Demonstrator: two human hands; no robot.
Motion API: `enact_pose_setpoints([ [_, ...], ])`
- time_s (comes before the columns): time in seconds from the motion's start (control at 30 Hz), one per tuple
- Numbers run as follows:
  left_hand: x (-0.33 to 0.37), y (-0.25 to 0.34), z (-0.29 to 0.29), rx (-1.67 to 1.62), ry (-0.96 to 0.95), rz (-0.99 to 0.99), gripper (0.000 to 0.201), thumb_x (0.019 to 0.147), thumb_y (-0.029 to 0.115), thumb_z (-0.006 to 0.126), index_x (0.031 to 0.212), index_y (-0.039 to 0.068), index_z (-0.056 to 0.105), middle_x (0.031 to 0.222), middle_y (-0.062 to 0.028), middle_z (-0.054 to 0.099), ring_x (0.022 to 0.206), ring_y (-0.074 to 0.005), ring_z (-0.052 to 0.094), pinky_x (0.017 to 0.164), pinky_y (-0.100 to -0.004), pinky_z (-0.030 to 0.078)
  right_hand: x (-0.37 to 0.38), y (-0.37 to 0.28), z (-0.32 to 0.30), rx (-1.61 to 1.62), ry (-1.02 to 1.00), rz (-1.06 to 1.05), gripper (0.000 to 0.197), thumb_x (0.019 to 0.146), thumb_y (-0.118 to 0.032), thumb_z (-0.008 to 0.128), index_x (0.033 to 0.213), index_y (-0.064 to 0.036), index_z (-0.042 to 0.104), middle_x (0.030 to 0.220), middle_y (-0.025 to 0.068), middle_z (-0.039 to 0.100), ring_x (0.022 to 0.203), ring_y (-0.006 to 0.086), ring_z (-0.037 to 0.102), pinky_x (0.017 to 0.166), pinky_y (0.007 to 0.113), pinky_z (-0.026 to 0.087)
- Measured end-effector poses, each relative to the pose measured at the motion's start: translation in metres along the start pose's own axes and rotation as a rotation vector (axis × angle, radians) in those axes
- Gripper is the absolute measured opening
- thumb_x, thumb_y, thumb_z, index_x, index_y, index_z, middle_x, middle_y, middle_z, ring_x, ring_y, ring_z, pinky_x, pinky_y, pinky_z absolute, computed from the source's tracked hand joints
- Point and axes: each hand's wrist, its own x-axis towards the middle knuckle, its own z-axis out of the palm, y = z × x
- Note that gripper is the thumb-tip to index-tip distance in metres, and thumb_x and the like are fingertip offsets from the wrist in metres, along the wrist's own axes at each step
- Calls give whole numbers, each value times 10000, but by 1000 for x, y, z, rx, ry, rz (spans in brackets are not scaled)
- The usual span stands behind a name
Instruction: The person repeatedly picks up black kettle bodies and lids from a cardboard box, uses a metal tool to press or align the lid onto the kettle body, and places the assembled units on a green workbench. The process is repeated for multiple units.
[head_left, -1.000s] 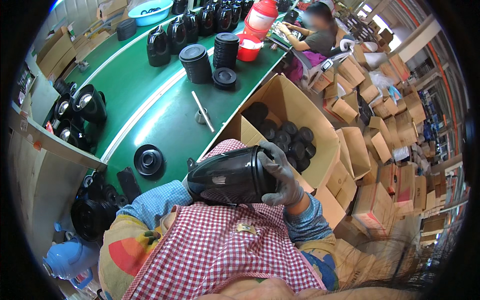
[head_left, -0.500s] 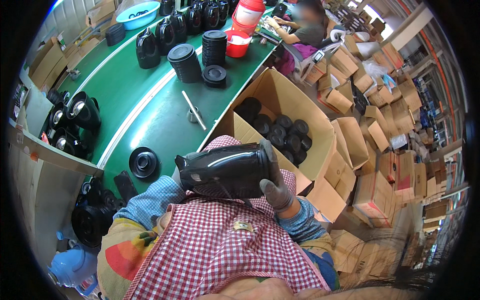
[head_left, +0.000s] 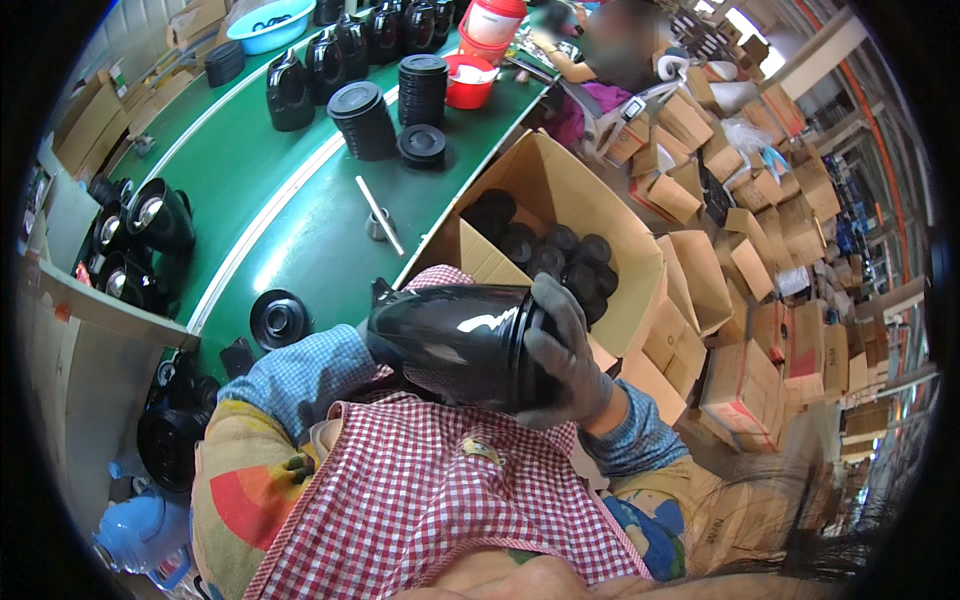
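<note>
Gripping the wide end of a glossy black jug body (head_left: 455, 345), the gloved right hand (head_left: 562, 355) wraps its fingers over the rim and holds the body on its side, close against a red-checked apron (head_left: 430, 500). The left hand is hidden behind the body's narrow end; only its blue checked sleeve (head_left: 300, 370) shows, so whether it is open or closed cannot be told.

Just beyond the right hand stands an open carton (head_left: 625, 290) holding round black parts (head_left: 560, 255). Beyond the left sleeve, a black disc (head_left: 280, 318) lies on a green belt (head_left: 250, 180). Farther out from both hands, a white rod (head_left: 380, 215) rests across a small metal cup. To the left of the sleeve, black jug bodies (head_left: 150, 215) lie on their sides at the belt's edge.

Farther still sit stacks of black lids (head_left: 365, 120), then upright black jugs (head_left: 290, 90), a red tub (head_left: 470, 80) and a blue basin (head_left: 265, 20). Another person (head_left: 610, 50) sits at the far end. Many small cartons (head_left: 760, 330) are piled to the right of the right hand.
</note>
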Motion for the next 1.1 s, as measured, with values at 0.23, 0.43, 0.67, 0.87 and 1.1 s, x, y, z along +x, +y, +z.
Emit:
enact_pose_setpoints([
  [0.23, -32, 94, 33, 1148, 680, 386, 331, 880, 41, 703, 1203, -28, 675, 1119, -134, 726, 980, -199, 709, 909, -332, 583, -18, 30, 34, 1174, 333, 718, 622, 1124, -399, 250, 1619, -36, 152, 1636, 159, 270, 1498, 233, 309, 1228, 328, 215],
  [0.43, -15, 75, 11, -68, 551, 70, 417, 920, 87, 708, 1309, -18, 597, 1245, -151, 656, 1074, -241, 672, 972, -357, 551, -3, 20, 26, 182, 209, 119, 872, 1004, -608, 477, 1617, -54, 197, 1683, 221, 114, 1536, 360, 237, 1238, 432, 213],
  [0.67, -25, 81, 26, 794, 748, 349, 346, 878, 42, 734, 1202, -50, 653, 1113, -155, 730, 991, -228, 719, 929, -385, 599, -20, 7, 40, 709, 295, 458, 949, 989, -627, 480, 1637, -60, 81, 1688, 182, 123, 1560, 326, 154, 1251, 431, 143],
  [0.87, -10, 37, -21, 49, 177, 184, 506, 937, 162, 726, 1374, -27, 555, 1344, -167, 618, 1177, -243, 643, 1021, -393, 536, 5, 15, 11, -135, 168, -77, 975, 954, -702, 484, 1639, -97, 145, 1680, 208, 143, 1556, 349, 168, 1250, 433, 146],
  [1.1, -30, 83, 11, 793, 688, 400, 421, 832, 111, 794, 1205, -40, 667, 1085, -146, 731, 985, -223, 715, 912, -359, 593, -17, 15, 39, 907, 330, 715, 848, 1028, -642, 357, 1640, -100, 132, 1631, 189, 264, 1512, 314, 281, 1238, 448, 209],
])
